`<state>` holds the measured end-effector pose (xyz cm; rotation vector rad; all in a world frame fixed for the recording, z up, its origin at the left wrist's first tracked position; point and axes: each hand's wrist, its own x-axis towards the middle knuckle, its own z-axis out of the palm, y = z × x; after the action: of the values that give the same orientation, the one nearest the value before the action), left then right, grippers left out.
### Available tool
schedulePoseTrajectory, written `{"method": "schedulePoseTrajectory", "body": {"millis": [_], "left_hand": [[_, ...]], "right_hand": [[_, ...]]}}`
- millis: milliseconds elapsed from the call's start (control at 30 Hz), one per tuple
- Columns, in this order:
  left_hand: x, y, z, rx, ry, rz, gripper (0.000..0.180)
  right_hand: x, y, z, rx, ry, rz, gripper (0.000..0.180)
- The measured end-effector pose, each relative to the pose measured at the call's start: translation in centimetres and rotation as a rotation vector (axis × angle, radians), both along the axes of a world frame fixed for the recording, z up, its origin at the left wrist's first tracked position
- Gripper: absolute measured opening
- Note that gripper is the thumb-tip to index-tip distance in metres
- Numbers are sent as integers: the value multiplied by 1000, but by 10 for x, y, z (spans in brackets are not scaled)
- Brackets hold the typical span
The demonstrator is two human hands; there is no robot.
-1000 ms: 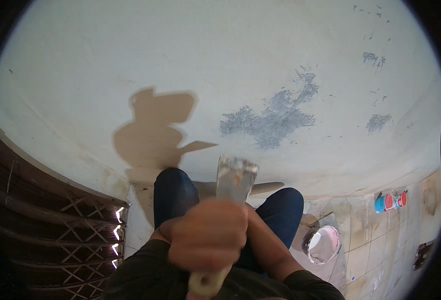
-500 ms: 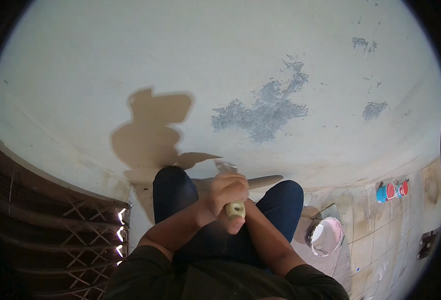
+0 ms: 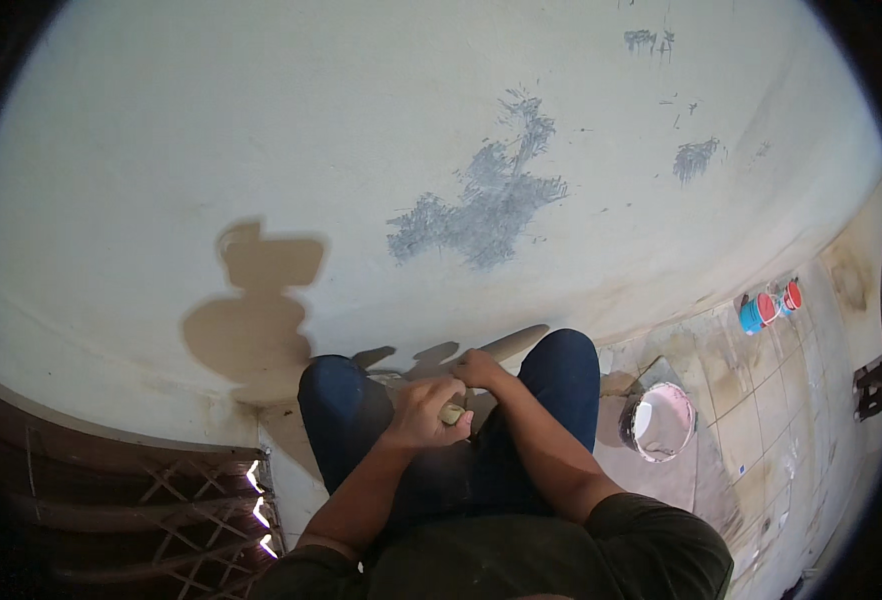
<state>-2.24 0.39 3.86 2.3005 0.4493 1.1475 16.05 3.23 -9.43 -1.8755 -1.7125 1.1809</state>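
In my left hand (image 3: 423, 418) is a scraper (image 3: 451, 413) with a pale yellow handle. The handle's end points back toward me, and the blade is out of sight beyond my fingers. Just ahead and to the right, my right hand (image 3: 477, 368) is curled close to the foot of the wall, apart from the left one. Whatever it may hold does not show. Both hands are low between my bent knees. In front rises a whitish wall (image 3: 261, 120), marked by a large rough grey patch (image 3: 486, 205) and smaller grey patches (image 3: 697, 158) to its right.
A bucket (image 3: 689, 425) with a whitish smeared rim stands on the floor right of my knee. Farther right, blue and red containers (image 3: 758, 313) sit near the wall on stained tiles (image 3: 726, 400). A dark folding lattice gate (image 3: 151, 510) is at the lower left.
My hands have come apart: the right moved toward the wall, while the left stayed on the scraper and shifted slightly left. The view has turned, moving the grey patches left and upward.
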Motion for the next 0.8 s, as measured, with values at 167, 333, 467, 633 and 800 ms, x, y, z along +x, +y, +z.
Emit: {"method": "schedulePoseTrajectory", "body": {"millis": [167, 333, 467, 633, 800], "left_hand": [[-1, -3, -20, -39, -8, -76, 35], [9, -19, -42, 101, -147, -134, 44], [15, -31, -38, 98, -109, -269, 48], [11, -24, -3, 94, -75, -376, 48], [1, 0, -20, -147, -390, -41, 40]], "right_hand": [[-10, -38, 57, -72, 261, -106, 30], [-25, -78, 58, 155, 799, -30, 31], [-22, -101, 86, -42, 826, -182, 23], [-25, -118, 94, -130, 1278, -595, 19], [-23, -122, 119, -101, 1320, -623, 21]]}}
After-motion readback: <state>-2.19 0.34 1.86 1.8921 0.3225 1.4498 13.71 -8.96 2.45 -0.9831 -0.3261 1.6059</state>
